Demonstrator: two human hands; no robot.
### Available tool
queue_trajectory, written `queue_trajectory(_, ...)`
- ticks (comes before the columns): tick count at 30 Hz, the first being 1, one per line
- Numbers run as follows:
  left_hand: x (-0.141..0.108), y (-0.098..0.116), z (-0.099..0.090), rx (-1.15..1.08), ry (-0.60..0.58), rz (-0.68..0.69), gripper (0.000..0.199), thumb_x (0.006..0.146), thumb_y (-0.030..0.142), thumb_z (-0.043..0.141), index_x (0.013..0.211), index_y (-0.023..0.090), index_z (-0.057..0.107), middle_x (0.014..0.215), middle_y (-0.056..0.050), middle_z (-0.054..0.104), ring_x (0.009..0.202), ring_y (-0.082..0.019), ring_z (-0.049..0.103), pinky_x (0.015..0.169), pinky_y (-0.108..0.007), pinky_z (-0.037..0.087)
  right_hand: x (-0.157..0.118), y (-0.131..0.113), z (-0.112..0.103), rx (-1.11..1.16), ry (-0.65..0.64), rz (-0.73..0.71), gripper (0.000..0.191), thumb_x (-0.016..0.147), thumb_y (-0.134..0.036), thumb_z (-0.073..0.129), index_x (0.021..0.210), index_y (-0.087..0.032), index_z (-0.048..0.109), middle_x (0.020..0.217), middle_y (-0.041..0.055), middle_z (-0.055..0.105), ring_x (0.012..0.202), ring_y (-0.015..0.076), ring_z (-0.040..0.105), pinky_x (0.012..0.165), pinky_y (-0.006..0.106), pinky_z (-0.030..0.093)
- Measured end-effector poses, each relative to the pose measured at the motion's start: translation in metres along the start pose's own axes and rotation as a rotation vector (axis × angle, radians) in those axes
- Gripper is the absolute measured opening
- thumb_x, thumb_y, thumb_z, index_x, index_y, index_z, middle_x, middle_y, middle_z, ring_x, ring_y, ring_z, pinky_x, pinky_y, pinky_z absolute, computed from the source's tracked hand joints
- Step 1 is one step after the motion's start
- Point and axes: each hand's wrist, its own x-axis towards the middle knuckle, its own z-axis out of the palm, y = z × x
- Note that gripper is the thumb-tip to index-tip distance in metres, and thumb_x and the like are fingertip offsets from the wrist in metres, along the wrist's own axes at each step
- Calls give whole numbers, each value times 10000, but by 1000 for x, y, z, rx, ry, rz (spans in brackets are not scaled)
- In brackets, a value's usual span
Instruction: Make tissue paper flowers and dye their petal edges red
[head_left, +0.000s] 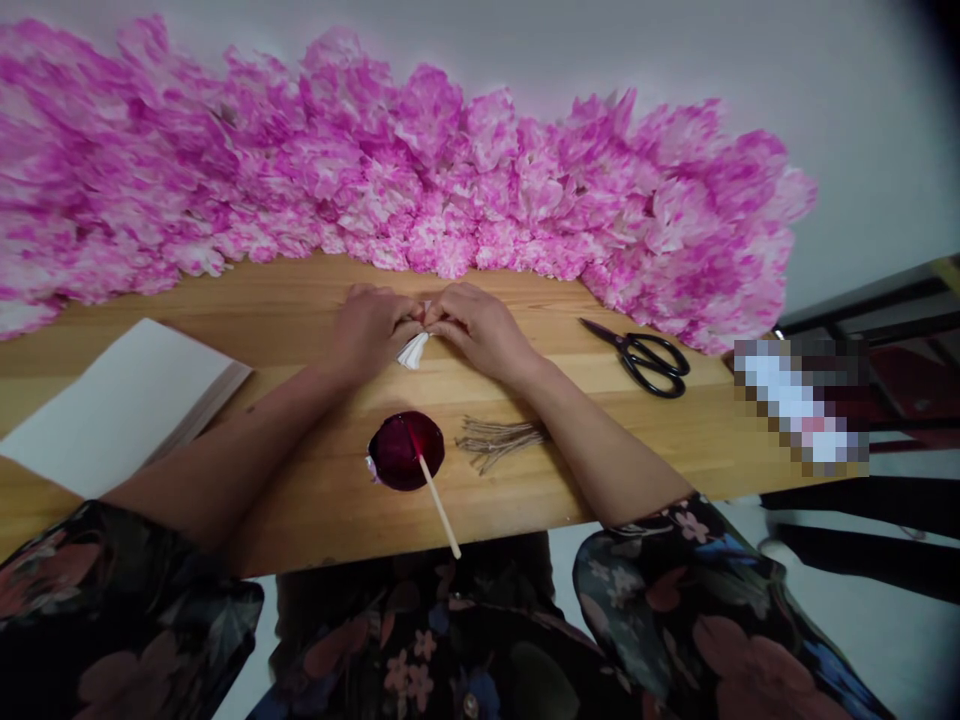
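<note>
Close together over the middle of the table, my left hand [375,325] and my right hand [471,325] pinch a folded piece of white pleated paper [412,352]. Its fanned end sticks out below the fingers towards me; the part between the fingertips is mostly hidden. Nearer to me stands a small bowl of dark red liquid [397,462], with a thin wooden stick [441,510] leaning out over its rim. Just right of the bowl, beside my right forearm, lies a bundle of thin brown twig-like strips [499,440].
Pink and white paper flowers [450,170] are heaped along the table's back edge. A stack of white paper [127,410] lies at the left, partly under my left forearm. Black-handled scissors [645,358] rest at the right on the wooden table [315,520]. A blurred-out patch covers the right end.
</note>
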Motion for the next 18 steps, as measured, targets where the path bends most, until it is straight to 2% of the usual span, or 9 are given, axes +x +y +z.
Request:
queue_trajectory(6, -2, 1, -4, -45, -19, 13, 167, 989, 189, 634, 835, 201, 699, 811, -35, 663, 868, -221, 567, 958, -407, 387, 0, 0, 5, 147, 22, 107, 137, 1044, -187, 665, 912, -214, 688, 1009, 36, 773, 957, 201, 658, 927, 332, 465)
queue_trajectory(10, 0, -5, 2, -66, 13, 16, 127, 974, 209, 671, 856, 200, 716, 834, -46, 691, 868, -233, 599, 948, -417, 402, 0, 2, 5, 220, 42, 143, 102, 1016, -206, 700, 916, -207, 683, 982, 34, 766, 910, 200, 647, 900, 331, 471)
queue_trajectory(14, 1, -9, 7, -58, 48, 18, 129, 957, 239, 697, 832, 206, 694, 801, -25, 682, 843, -224, 598, 950, -407, 417, -1, 3, 3, 137, 61, 76, 107, 1023, -207, 702, 917, -214, 705, 1030, 54, 770, 991, 223, 662, 937, 350, 475)
queue_trajectory(18, -1, -6, 5, -24, 47, 30, 144, 965, 187, 667, 823, 198, 678, 784, -11, 670, 823, -195, 559, 936, -384, 411, -1, 3, 2, 112, 52, 18, 125, 1017, -183, 707, 898, -215, 690, 1044, 58, 770, 1011, 219, 664, 952, 351, 476)
